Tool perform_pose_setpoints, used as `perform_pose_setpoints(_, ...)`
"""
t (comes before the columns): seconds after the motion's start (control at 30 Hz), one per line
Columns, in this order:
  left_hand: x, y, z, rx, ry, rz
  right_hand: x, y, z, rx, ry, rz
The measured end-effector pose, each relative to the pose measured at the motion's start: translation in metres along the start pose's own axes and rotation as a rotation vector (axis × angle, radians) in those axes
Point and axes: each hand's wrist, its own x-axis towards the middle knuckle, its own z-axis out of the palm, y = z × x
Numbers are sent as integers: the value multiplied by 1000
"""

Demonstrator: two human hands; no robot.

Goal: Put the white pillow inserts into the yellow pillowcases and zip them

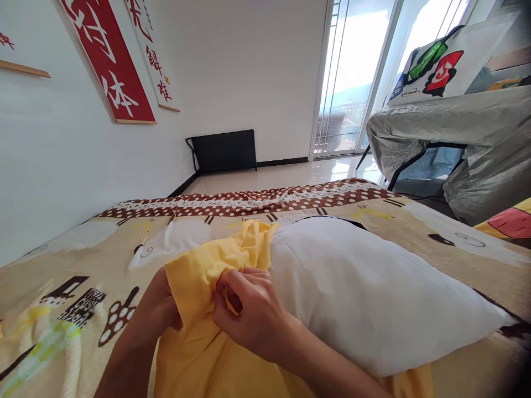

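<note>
A yellow pillowcase (207, 354) lies bunched on the blanket, part of it raised in the middle. My left hand (166, 298) reaches inside its opening, so the fingers are hidden under the cloth. From outside, my right hand (251, 304) pinches a fold of the yellow fabric between thumb and fingers. Right beside it rests a plump white pillow insert (365, 287), one corner pointing to the right. Some yellow cloth also shows beneath the insert's lower edge.
A patterned blanket (99, 237) with a brown dotted border covers the bed. Beyond stand a black panel (224, 150) against the wall and a glass door (352, 72). At right, a silver-covered table (448, 119) carries a white printed bag (440, 66). Red and white scrolls hang at left.
</note>
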Motion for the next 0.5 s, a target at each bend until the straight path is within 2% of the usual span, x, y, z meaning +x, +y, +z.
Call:
perform_pose_setpoints(0.07,3,0,-1,-126,-38,-44,-2,1,2,-17,-25,15)
perform_pose_setpoints(0.2,7,1,1,-321,-69,-2,-4,2,5,-70,-141,44)
perform_pose_setpoints(0.37,3,3,5,-267,-99,23,3,1,-6,-2,-244,155)
perform_pose_setpoints(0.5,-1,6,5,-248,-118,45,11,-2,-24,206,-207,340)
